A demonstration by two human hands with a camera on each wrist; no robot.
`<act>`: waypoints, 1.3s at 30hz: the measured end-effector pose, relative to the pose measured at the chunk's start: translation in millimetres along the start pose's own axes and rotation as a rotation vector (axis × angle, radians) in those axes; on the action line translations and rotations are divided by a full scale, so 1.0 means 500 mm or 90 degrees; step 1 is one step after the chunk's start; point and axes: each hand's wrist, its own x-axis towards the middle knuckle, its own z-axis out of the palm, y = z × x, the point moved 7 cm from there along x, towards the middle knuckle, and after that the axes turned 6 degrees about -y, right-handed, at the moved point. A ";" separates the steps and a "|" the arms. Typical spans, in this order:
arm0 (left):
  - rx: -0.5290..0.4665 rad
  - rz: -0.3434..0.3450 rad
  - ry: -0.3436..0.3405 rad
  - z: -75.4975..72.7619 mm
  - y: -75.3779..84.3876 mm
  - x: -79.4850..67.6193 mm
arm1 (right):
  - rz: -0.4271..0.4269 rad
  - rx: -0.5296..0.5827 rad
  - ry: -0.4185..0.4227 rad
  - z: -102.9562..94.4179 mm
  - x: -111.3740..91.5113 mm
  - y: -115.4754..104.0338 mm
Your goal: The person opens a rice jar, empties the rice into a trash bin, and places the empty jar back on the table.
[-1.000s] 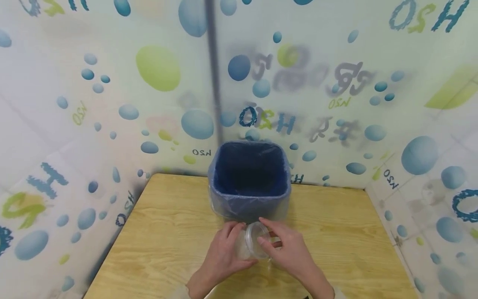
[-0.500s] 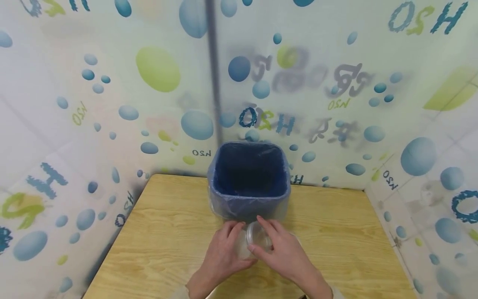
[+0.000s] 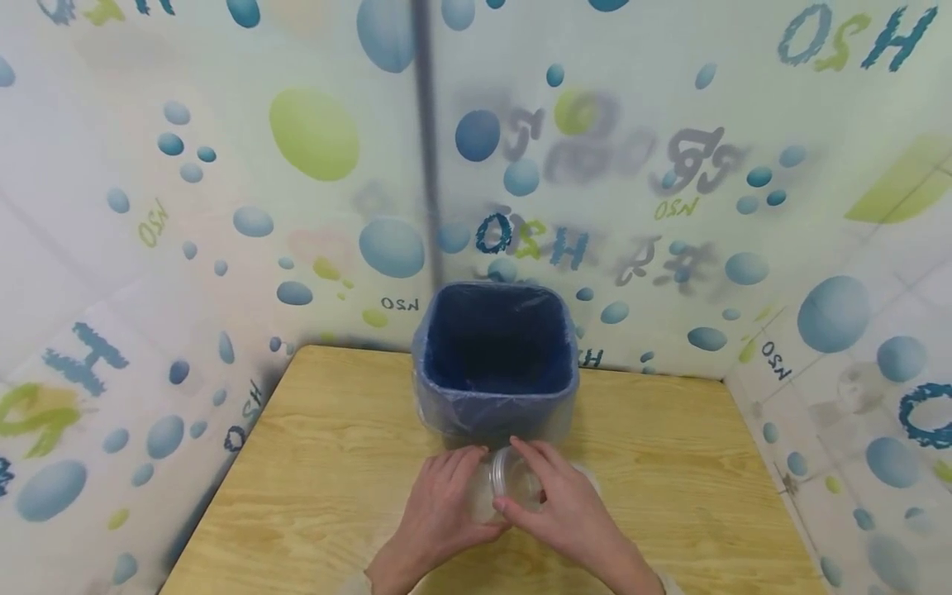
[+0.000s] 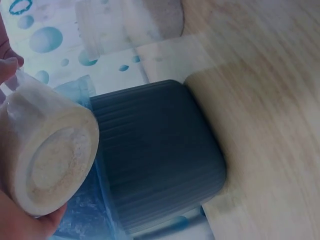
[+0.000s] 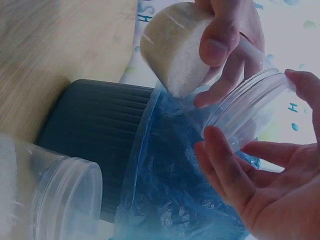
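Observation:
In the head view my left hand (image 3: 439,500) grips a clear plastic jar (image 3: 482,496) by its body. The jar lies tilted, its mouth end toward my right hand (image 3: 568,506). White grainy stuff (image 5: 187,75) fills the bottom part of the jar in the right wrist view. My right thumb and fingers hold the clear screw lid (image 5: 252,107) by its ribbed rim at the mouth end. The left wrist view shows the jar's round base (image 4: 60,165), with left-hand fingers (image 4: 30,217) under it.
A dark blue bin (image 3: 498,405) with a translucent blue liner (image 5: 175,170) stands on the wooden table (image 3: 349,413) right beyond my hands. A second clear lidded jar (image 5: 70,195) with white contents stands beside my right hand. Patterned sheets (image 3: 632,190) enclose the table.
My right hand has shifted its fingers on the lid; the thumb has come from across the lid's face to its near edge. The left hand keeps its grip on the jar.

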 end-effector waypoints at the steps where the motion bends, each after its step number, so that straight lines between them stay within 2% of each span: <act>1: -0.002 0.000 -0.001 -0.001 0.000 0.000 | -0.005 0.014 0.001 0.000 -0.001 0.000; 9: 0.003 0.018 -0.002 -0.002 -0.001 0.003 | -0.083 0.089 0.022 0.002 -0.002 0.008; 15: 0.000 0.001 -0.048 0.004 -0.010 -0.004 | -0.175 0.101 0.031 0.019 -0.002 0.013; 19: -0.005 -0.005 -0.068 0.005 -0.014 -0.009 | -0.210 0.117 0.035 0.028 -0.003 0.013; 23: -0.018 -0.001 -0.078 0.006 -0.017 -0.010 | -0.221 0.122 0.037 0.031 -0.003 0.013; 27: -0.036 0.008 -0.075 0.011 -0.015 -0.010 | -0.245 0.075 0.051 0.030 -0.006 0.014; 31: -0.039 0.005 -0.061 0.012 -0.009 -0.008 | -0.269 -0.012 0.111 0.023 -0.010 0.005; 39: -0.005 -0.008 -0.017 0.003 -0.006 0.008 | -0.198 -0.095 0.235 0.021 -0.005 -0.020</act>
